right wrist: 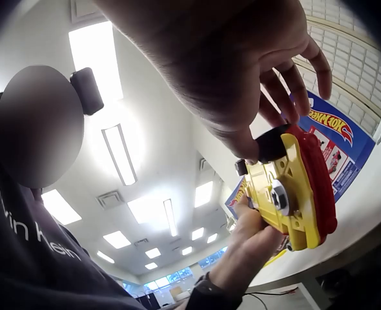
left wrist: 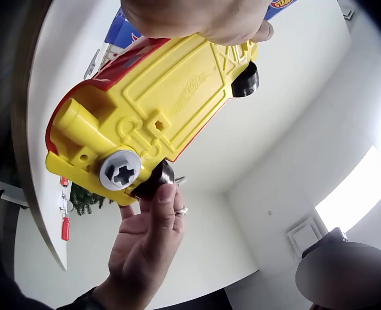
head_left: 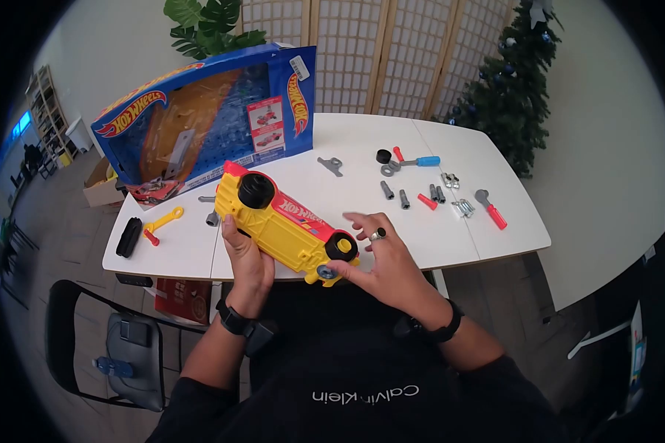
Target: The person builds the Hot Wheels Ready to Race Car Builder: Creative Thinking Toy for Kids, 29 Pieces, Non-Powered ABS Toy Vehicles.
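Note:
The left hand (head_left: 248, 260) grips a toy car (head_left: 279, 235) by one end, thumb on its yellow underside, which faces the head camera. Red sides and black wheels (head_left: 256, 190) show. At the other end, the right hand (head_left: 395, 272) has its thumb against the car beside a black wheel (head_left: 340, 246), its fingers apart and slightly bent. The left wrist view shows the right thumb touching a black wheel (left wrist: 154, 182), beside a grey cross-slotted piece (left wrist: 120, 170) in the underside; the other right fingers are partly hidden there.
A blue toy box (head_left: 292, 111) stands at the table's back left. Bolts (head_left: 388, 190), a blue-handled tool (head_left: 427, 162) and a red-handled wrench (head_left: 496, 215) lie at right. A yellow wrench (head_left: 164, 220) and black part (head_left: 129, 237) lie at left.

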Demonstrator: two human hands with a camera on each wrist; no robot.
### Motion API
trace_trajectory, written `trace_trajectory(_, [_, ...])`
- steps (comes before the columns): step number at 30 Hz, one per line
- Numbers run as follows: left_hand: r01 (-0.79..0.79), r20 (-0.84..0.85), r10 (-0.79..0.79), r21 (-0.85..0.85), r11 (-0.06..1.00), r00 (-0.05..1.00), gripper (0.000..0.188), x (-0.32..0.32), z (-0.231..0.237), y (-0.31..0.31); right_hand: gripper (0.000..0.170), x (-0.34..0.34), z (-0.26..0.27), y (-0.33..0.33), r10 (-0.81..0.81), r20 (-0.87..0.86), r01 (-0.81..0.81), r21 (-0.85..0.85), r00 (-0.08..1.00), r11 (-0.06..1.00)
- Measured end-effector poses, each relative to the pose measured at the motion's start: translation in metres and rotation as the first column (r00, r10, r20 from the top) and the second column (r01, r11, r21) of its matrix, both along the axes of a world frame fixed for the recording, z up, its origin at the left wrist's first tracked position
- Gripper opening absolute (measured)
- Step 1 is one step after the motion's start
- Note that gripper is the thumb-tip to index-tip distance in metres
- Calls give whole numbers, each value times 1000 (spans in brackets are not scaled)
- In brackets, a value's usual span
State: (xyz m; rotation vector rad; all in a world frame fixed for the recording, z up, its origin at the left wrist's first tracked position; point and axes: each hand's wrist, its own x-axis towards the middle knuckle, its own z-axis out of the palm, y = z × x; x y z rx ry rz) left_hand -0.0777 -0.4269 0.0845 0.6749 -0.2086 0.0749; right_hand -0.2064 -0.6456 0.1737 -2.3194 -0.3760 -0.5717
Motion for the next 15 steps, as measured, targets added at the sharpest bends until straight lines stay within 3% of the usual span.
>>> trace_trajectory(1, [3,-2,-3,6,1000,1000,70,-5,6,-2,61,3,-4,0,-3,-2,3,6,1000,1000])
trace_trajectory(3, [-35,-33,32,-82,996,999,66,-15,17,-3,71,12,-17,-2,117,-403,-3,273,908,962])
trace_trajectory(4, [-22,-31,20,-72,997,999,66,-14,17,-3,71,15,-24,0,110,-400,9,283,910,959])
trace_trajectory(6, [-68,41,73,-114,991,997,62,-9,15,-2,69,24,-40,-1,338,-317,-81,612,886,787])
trace_trajectory(7, [-30,82,43,-149,988,996,49,-2,9,2,66,31,-49,-8,279,-248,-108,537,928,837])
trace_trajectory(8, [-19,87,32,-147,989,996,49,-4,13,-1,66,35,-48,-16,269,-243,-101,539,932,836])
trace_trajectory(10, [-68,46,60,182,981,997,46,-7,23,-3,63,43,-38,-36,211,-185,-103,468,960,877])
trace_trajectory(11, [12,-45,-4,188,982,999,64,-5,25,1,60,43,-29,-47,175,-242,-36,487,954,873])
trace_trajectory(12, [14,-40,-7,191,982,999,64,-5,26,0,61,46,-26,-58,83,-159,-16,383,984,924])
trace_trajectory(15, [133,-51,-123,399,907,991,85,-8,27,-6,65,43,-16,-90,77,-164,-22,313,984,949])
